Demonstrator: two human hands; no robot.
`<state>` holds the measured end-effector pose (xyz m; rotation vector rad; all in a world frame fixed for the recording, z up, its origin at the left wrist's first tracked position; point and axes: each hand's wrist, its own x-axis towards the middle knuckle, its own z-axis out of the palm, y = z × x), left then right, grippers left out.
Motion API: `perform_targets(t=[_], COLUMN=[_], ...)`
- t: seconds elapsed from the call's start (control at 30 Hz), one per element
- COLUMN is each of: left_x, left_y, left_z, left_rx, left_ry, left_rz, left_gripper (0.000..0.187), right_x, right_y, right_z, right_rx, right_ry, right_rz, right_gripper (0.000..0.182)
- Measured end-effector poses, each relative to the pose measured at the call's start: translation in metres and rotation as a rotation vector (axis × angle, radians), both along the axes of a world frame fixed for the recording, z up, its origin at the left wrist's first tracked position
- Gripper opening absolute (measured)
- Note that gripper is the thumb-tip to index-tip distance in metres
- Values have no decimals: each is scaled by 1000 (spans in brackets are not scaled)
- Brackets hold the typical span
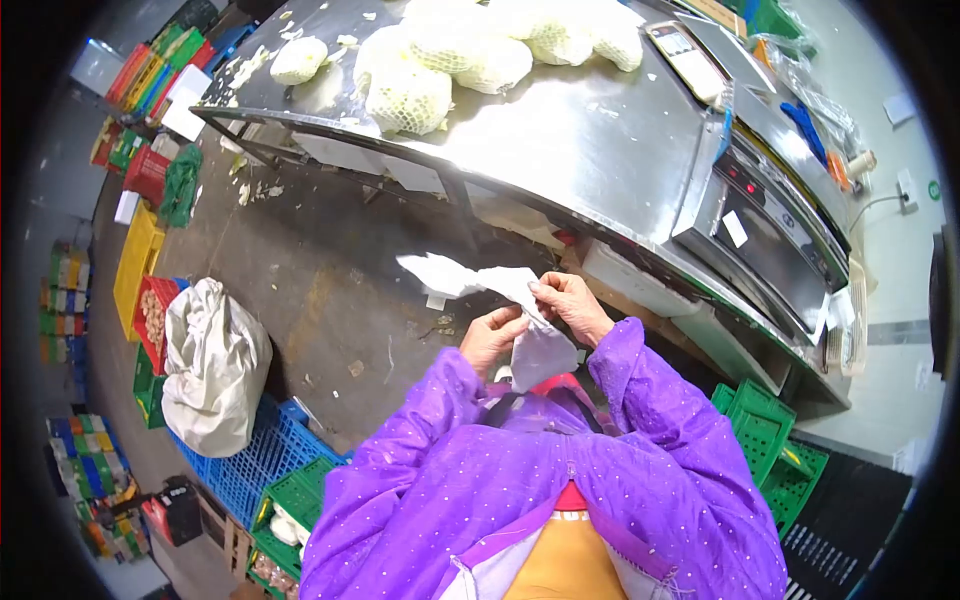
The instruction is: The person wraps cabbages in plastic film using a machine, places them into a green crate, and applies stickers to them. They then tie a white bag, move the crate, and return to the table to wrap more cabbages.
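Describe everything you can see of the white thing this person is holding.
The white thing is limp, thin and creased; whether it is cloth or plastic, I cannot tell. It is gathered into folds near the fingers of the left hand and the right hand, which pinch it between them. One end trails out to the person's right above the floor, while a broader, smoother part hangs nearer the body. No print shows on it.

Glossy, smooth metal table (600, 140) — beside it, matt purple cloth sleeves (660, 400).
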<state>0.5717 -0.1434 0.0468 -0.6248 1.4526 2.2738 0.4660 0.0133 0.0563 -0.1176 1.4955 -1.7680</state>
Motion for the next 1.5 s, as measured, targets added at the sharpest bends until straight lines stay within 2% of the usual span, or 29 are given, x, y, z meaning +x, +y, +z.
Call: perform_targets(t=[0.03, 0.07, 0.17, 0.2, 0.27, 0.37, 0.4, 0.43, 0.47, 0.57, 0.67, 0.77, 0.8, 0.87, 0.97, 1.1, 1.2, 1.23, 1.33, 1.37, 1.47, 1.5], left_x=[-7, -10, -24, -29, -36, -52, -58, -63, -67, -64, -44, -30, -26, -12, -2, 13, 35, 42, 68, 72, 78, 77], left_y=[-1, -2, -13, -21, -19, -14, -16, -15, -17, -47, -87, -125, -138, -173, -234, -359, -430, -456, -530, -550, -595, -606], left_z=[-5, -8, -19, -23, -12, -4, -25, -23, -21, -31, -45, -39, -33, -38, -41, -80, -81, -75, -81, -77, -60, -64], left_rx=[-110, -157, -137, -201, 13, -96, -257, -287, -317, -338, -363, -267, -158, 39, 167, 148, 87, -12, -175, -204, -341, -405], left_ry=[111, 70, 121, 17, -29, -2, 64, 118, 170, 177, 131, -20, -57, 52, 93, 173, 122, 68, 58, 109, 54, 84], left_rz=[80, 147, 245, 183, 293, 298, 285, 355, 424, 669, 673, 754, 855, 943, 1133, 1291, 1411, 1401, 1444, 1529, 1352, 1230], left_gripper=[27, 21, 15, 17, 24, 31, 30, 28, 25, 16, 12, 12, 13, 12, 10, 11, 13, 14, 13, 13, 13, 15], right_x=[-5, -9, -22, -28, -39, -49, -50, -52, -52, -64, -82, -92, -100, -106, -109, -118, -99, -101, -116, -123, -112, -101], right_y=[-4, -9, -16, -17, -19, -22, -27, -30, -34, -46, -60, -96, -109, -144, -214, -338, -427, -456, -526, -545, -612, -637], right_z=[0, -1, -9, -9, -4, 9, 11, -5, -4, -6, -19, -21, -31, -40, -44, -72, -61, -63, -61, -58, -43, -37], right_rx=[20, 33, 18, -12, -70, 29, 48, 55, 66, -71, -53, -111, -119, -94, -57, -3, 124, 95, 47, 37, 26, 61], right_ry=[14, 8, -3, -39, -114, 77, 138, 224, 174, 50, 12, -119, -162, -170, -185, -66, 64, 152, 48, -21, 294, 515], right_rz=[7, -9, -39, -63, -109, 45, 111, 205, 242, 135, 165, 100, 102, 164, 200, 230, 229, 231, 252, 296, 526, 664], right_gripper=[22, 23, 24, 23, 23, 19, 19, 18, 17, 16, 15, 14, 12, 11, 10, 11, 11, 16, 24, 32, 46, 64])
